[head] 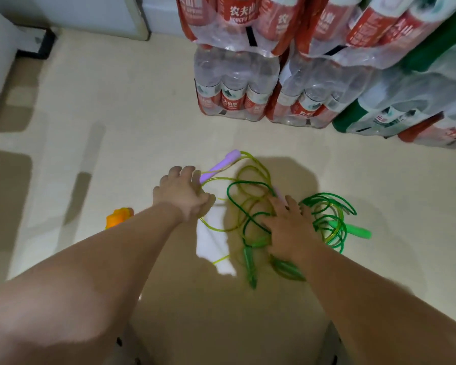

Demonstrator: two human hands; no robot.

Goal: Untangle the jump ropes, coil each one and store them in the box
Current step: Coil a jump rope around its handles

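Note:
Two tangled jump ropes lie on the beige floor. A yellow-green rope (258, 171) has a purple handle (223, 164) at the far side. My left hand (181, 193) curls its fingers round that handle's near end. A dark green rope (241, 204) loops through the yellow one, runs to a green handle (249, 262) near me, and forms a loose coil (329, 206) with another green handle (354, 230) at the right. My right hand (288, 225) rests with its fingers spread on the ropes in the middle. A second purple handle (278, 193) shows at its fingertips. No box can be made out.
Shrink-wrapped packs of water bottles (234, 85) are stacked at the back right, close behind the ropes. An orange object (119, 216) lies on the floor by my left forearm. A white wall and a dark-edged cabinet base (37, 46) stand at the back left.

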